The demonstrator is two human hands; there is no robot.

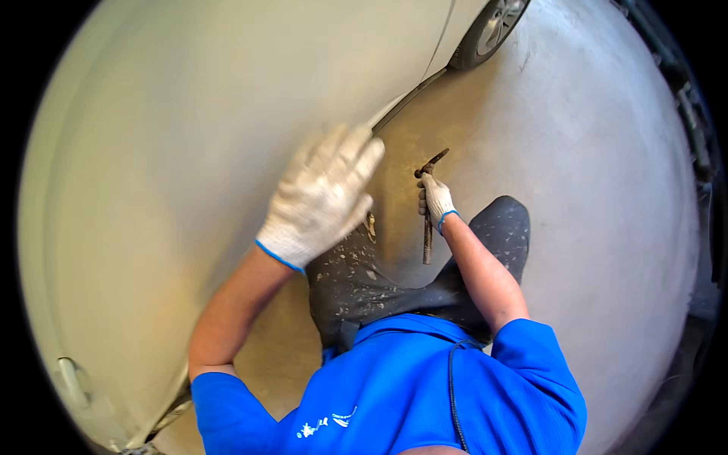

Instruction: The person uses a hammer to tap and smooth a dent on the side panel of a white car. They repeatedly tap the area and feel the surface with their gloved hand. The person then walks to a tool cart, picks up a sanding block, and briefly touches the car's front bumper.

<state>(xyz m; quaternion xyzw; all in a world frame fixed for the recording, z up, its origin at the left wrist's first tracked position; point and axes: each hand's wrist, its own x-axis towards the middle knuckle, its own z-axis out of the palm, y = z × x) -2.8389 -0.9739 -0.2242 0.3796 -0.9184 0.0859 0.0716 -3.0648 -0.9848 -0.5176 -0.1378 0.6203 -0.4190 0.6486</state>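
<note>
Rusty-brown metal hammer (428,244) near the lower edge of the pale painted car (189,136), white-knit-gloved right hand (437,199) curled round it below the head — stiff, head-heavy, I'd guess, so gripping high helps control. White-knit-gloved left hand (317,199): fingers slightly apart, blurry.

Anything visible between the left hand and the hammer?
Nothing visible: in this view only floor shows between the left hand and the head of the hammer. The right hand covers the handle just below the head.
</note>
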